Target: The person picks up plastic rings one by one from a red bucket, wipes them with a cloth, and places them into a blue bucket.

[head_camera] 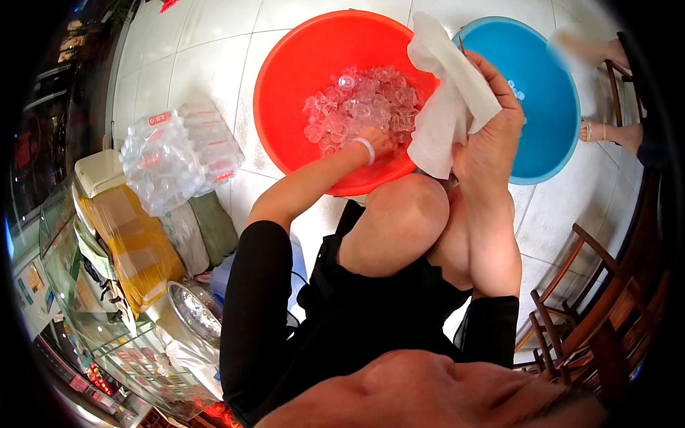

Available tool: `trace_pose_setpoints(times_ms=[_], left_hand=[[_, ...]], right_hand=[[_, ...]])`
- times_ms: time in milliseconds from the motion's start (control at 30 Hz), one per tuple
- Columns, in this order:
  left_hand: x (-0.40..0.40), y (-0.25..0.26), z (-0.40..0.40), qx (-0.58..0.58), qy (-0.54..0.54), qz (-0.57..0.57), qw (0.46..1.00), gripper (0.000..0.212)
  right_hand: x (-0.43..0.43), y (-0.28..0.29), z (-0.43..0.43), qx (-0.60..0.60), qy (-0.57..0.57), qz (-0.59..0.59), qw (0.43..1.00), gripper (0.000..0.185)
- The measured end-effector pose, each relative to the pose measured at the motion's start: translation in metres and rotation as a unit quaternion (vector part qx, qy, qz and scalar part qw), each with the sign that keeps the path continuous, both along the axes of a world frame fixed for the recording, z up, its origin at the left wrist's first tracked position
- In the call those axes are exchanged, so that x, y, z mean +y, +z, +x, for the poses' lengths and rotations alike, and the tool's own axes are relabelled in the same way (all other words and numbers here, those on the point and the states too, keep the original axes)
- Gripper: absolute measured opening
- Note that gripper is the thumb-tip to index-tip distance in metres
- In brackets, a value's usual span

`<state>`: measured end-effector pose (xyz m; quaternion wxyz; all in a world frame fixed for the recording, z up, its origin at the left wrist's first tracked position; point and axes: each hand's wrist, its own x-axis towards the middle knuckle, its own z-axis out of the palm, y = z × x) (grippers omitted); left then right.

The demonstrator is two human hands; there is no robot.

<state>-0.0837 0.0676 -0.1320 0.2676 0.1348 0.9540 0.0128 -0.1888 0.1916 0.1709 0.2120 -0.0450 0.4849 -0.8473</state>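
A large red plastic basin (299,64) stands before my knees with a heap of small clear cup-like pieces (358,107) in it. My left hand (379,143), with a pale bracelet (366,150) at the wrist, reaches into the near side of this heap. Its fingertips are hidden, so whether they grip a piece is unclear. Raised over the basin's right side, my right hand (495,115) grips a white cloth or tissue (441,101) that hangs down in folds. A thin brown stick-like tip (462,45) shows by its fingers.
Right of the red basin is a blue basin (551,144) with several small white pieces (518,92). Another person's foot (594,131) is beside it. Wooden chairs (583,299) stand lower right. Plastic-wrapped bottle packs (160,160), a yellow package (131,241) and a metal bowl (195,310) are at left.
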Motion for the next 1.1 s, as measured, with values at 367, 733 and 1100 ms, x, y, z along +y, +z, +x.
trace_pose_setpoints(times_ms=[367, 733, 1100], left_hand=[[-0.020, 0.064, -0.031, 0.114, 0.123, 0.029, 0.985, 0.034], [-0.058, 0.074, -0.045, 0.028, 0.308, 0.054, 0.950, 0.038], [-0.173, 0.059, 0.005, -0.012, 0.287, -0.121, 0.950, 0.018]], right_hand=[[0.004, 0.001, -0.002, -0.005, 0.007, 0.002, 1.000, 0.023], [-0.001, -0.004, 0.000, 0.004, 0.017, -0.045, 0.999, 0.021], [-0.001, -0.009, -0.002, -0.024, -0.007, -0.031, 0.999, 0.018]])
